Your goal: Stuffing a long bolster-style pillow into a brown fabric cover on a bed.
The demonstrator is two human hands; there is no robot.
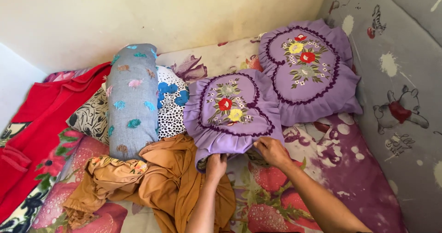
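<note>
A purple heart-shaped ruffled pillow [231, 108] with embroidered flowers lies on the bed in front of me. My left hand [216, 165] grips its lower ruffle edge, fingers curled under the fabric. My right hand [271, 151] holds the same edge a little to the right. A second matching purple heart pillow [306, 67] rests behind it, against the padded side wall. A crumpled mustard-brown cloth [161, 182] lies just left of my left arm, partly under the near pillow.
A grey bolster with coloured tufts [131, 99] lies beside a black-and-white patterned pillow [171, 104]. A red blanket [37, 131] covers the left side. The strawberry-print bedsheet [276, 200] spreads below. A grey cartoon-print wall pad [400, 99] borders the right.
</note>
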